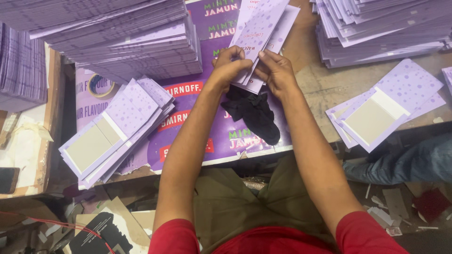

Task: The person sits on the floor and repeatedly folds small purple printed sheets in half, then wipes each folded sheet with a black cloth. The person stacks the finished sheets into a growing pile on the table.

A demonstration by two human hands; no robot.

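Both hands grip a small bundle of lilac dotted card sheets (pixel 261 28) held upright over the work surface. My left hand (pixel 230 65) pinches the bundle's lower left edge. My right hand (pixel 277 70) holds its lower right edge, thumb on the front. Just below the hands a crumpled black cloth (pixel 254 115) lies on a large purple printed board (pixel 202 117). To the left a fanned pile of the same lilac cards (pixel 113 129) rests on the board, showing grey inner panels.
Tall stacks of lilac cards stand at the back left (pixel 122 42) and back right (pixel 381 28). A smaller pile of cards (pixel 381 108) lies at the right. Another person's blue-trousered leg (pixel 405 162) is at the right edge. Paper scraps litter the floor (pixel 391 207).
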